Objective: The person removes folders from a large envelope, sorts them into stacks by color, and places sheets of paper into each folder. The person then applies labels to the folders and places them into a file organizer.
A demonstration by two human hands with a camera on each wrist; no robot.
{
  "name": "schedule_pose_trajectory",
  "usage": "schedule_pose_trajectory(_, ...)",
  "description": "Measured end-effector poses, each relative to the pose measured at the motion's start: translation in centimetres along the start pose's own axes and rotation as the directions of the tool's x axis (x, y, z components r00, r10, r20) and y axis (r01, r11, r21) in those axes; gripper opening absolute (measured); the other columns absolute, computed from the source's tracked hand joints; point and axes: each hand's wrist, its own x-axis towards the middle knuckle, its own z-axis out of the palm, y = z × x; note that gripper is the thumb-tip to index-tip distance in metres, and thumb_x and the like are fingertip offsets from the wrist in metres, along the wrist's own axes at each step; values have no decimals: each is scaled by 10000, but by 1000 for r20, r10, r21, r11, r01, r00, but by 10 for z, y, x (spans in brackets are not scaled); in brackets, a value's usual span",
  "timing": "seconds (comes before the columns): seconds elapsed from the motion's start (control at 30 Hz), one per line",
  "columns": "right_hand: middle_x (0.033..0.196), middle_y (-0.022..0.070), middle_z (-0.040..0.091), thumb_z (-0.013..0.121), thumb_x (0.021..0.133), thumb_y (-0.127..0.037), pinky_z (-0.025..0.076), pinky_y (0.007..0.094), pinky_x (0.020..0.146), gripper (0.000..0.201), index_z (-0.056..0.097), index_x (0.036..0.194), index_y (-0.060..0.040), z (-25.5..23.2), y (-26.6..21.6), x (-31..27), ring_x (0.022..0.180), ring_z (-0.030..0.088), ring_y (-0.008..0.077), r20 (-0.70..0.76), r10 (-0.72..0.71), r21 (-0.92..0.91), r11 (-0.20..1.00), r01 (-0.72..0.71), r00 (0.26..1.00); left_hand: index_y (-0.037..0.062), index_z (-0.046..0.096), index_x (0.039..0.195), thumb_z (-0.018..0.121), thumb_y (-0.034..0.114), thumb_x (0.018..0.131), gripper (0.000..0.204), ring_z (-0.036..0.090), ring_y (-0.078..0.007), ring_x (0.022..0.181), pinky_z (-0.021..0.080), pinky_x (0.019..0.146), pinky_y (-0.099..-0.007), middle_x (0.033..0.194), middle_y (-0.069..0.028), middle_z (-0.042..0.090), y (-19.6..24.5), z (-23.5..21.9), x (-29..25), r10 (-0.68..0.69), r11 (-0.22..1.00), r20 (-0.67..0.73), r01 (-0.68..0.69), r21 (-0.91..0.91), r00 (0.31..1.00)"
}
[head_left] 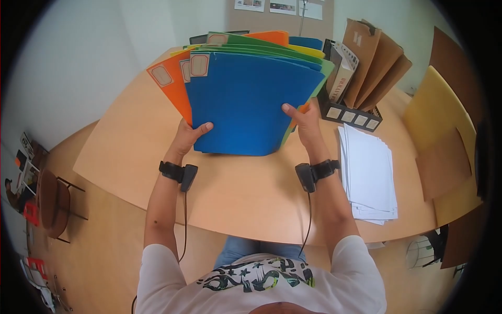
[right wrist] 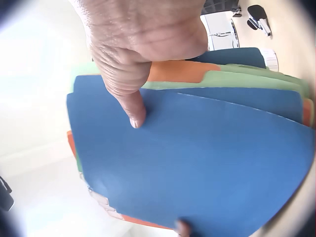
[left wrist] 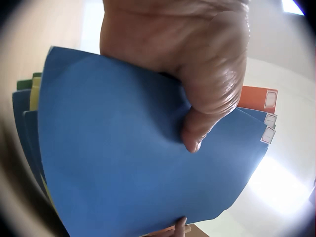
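A thick, uneven stack of coloured folders is held up over the table, a blue folder (head_left: 251,104) (left wrist: 113,148) (right wrist: 197,158) at the front, with orange (head_left: 170,78), green and yellow ones fanned out behind it. My left hand (head_left: 189,137) (left wrist: 182,54) grips the lower left edge, thumb flat on the blue face. The right side edge is gripped by my right hand (head_left: 307,123) (right wrist: 143,49), its thumb also on the blue face. The fingers of both hands are hidden behind the stack. Labels (head_left: 199,65) show at the folders' upper left corners.
On the table (head_left: 246,199), a stack of white paper (head_left: 368,175) lies to the right. Behind it stands a black file holder (head_left: 353,116) with brown folders (head_left: 374,63) and a book (head_left: 342,76). Yellow and brown boards (head_left: 442,125) are at the far right, a brown chair (head_left: 55,204) at the left.
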Motion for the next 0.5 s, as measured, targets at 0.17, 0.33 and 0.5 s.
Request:
schedule_pose_trajectory(0.17,1073,120,593,825,705,-345,480,300,857,726,478,1236,9,2,-17,2,996,587,192,123,82,-116,991,-68,989,9,407,1329,799,357,742,787,519,-193,1126,421,972,-315,1210,-94,544,11,-3,14,120,984,-64,-127,-125,991)
schedule_pose_trajectory(0.33,1232,151,493,821,672,-468,425,343,965,988,309,1377,-4,11,-23,6,1174,488,248,91,-204,-61,976,210,975,42,254,1419,794,467,716,983,514,-221,1134,432,967,-327,1261,-134,495,49,12,38,369,917,-300,-396,-35,880)
schedule_pose_trajectory(0.5,1302,175,425,800,680,-515,336,398,1054,1062,239,1427,-10,16,-24,6,1267,394,298,138,-272,-160,943,292,952,22,219,1430,781,516,708,1039,480,-233,1180,417,984,-341,1263,-154,478,64,26,51,411,911,-324,-364,196,852)
